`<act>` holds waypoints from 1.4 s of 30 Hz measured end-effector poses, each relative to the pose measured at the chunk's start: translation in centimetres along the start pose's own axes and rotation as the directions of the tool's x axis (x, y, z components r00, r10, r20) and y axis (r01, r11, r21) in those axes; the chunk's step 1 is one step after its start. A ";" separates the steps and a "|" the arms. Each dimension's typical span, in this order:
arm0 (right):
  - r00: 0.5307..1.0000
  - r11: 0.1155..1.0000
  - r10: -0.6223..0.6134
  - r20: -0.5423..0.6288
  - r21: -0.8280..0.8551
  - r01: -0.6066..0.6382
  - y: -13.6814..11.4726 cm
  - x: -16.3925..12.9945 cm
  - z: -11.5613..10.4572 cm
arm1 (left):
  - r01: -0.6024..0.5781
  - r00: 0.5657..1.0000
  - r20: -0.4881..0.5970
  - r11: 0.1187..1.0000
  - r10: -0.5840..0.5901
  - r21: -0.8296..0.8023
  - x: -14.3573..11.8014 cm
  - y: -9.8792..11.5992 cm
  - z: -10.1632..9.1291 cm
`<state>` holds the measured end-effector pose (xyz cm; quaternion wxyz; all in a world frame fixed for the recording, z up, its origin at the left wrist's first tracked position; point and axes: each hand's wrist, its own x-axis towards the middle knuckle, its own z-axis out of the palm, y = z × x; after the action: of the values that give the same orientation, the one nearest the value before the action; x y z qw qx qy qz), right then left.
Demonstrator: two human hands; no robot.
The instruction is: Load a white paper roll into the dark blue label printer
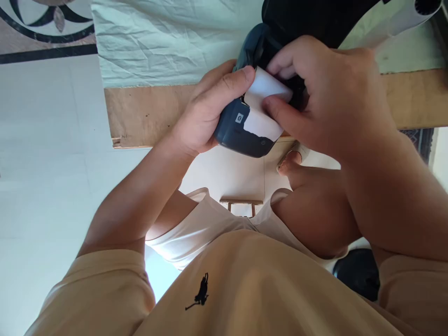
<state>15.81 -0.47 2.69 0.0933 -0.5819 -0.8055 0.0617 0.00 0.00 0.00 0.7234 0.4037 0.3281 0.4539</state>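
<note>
Head view: just above the middle of the frame, the left hand [206, 116] wraps under a rounded dark blue plastic device [240, 135], fingers curled round its side so the body stays steady off the edge of the bare wooden board [140, 114]. The right hand [325, 93] pinches a white paper slip [262, 107] between thumb and forefinger at the device's slot. A crumpled white sheet [168, 37] covers the board at upper left.

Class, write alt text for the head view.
Left hand grips a dark blue device while the right hand pinches white paper on it, above a wooden board under white cloth.
</note>
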 end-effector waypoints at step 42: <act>1.000 0.999 -0.014 0.003 -0.038 0.014 0.1 0.0 0.0 | -0.024 0.999 0.026 1.000 0.024 -0.013 0.0 0.1 -0.1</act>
<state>15.92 -0.39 2.71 0.0817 -0.5777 -0.8108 0.0464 -0.10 0.01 0.02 0.7246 0.4089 0.3111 0.4592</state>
